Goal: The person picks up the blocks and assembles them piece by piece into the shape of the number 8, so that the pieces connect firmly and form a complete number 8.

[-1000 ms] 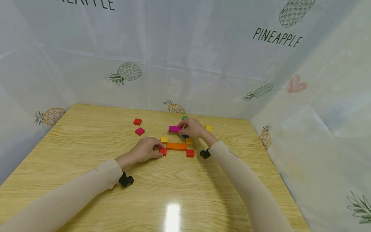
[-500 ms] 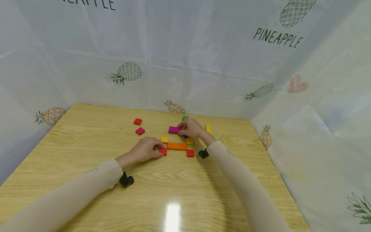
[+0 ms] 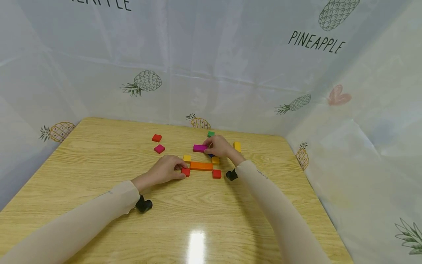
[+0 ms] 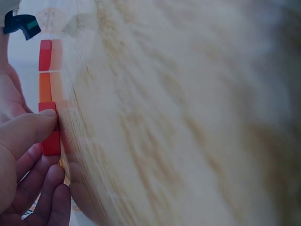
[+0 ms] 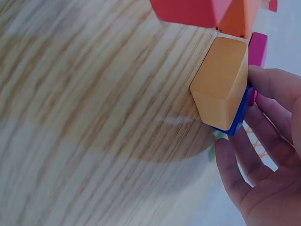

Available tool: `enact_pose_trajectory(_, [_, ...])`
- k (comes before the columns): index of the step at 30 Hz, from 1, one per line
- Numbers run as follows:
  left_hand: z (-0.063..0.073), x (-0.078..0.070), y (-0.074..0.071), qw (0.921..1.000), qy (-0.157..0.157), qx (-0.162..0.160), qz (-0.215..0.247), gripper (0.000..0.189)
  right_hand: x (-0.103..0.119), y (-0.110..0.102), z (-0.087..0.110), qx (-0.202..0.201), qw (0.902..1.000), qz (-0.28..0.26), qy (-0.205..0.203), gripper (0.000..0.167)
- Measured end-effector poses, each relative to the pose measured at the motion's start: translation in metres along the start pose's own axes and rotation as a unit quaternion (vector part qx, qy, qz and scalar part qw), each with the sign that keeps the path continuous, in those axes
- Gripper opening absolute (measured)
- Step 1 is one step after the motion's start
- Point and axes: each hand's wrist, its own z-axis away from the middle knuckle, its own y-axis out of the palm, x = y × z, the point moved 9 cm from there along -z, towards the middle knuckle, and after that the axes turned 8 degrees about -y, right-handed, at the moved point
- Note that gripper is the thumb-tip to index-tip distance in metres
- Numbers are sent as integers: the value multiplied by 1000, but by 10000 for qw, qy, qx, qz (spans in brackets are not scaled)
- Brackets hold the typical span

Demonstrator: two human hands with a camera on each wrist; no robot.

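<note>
My left hand (image 3: 163,170) pinches a small red block (image 4: 51,142) on the table, its thumb on the block's near face. Beside that block lies a long orange block (image 3: 201,166), with a second red block (image 3: 216,174) at its right end. Farther back, my right hand (image 3: 218,146) grips the right end of a purple block (image 3: 199,148) between thumb and fingers. A dark blue block (image 5: 241,113) shows partly under that hand. Yellow blocks stand behind the orange one, a left one (image 3: 187,158) and a right one (image 3: 215,160).
Back left on the wooden table (image 3: 108,154) lie a red block (image 3: 156,138) and a pink block (image 3: 159,149). A green block (image 3: 211,134) sits behind my right hand, and a yellow block (image 3: 237,146) to its right. A printed curtain (image 3: 211,73) hangs behind the table.
The purple block has shifted very slightly right and toward me in my right hand. The left hand keeps its pinch on the red block without visible movement.
</note>
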Motion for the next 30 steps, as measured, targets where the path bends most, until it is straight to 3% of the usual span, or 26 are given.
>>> enact_pose_trajectory(30, [-1,0,0,10000,33,-63,-45,27,-2,0,-1,71,9999,-71,94,29])
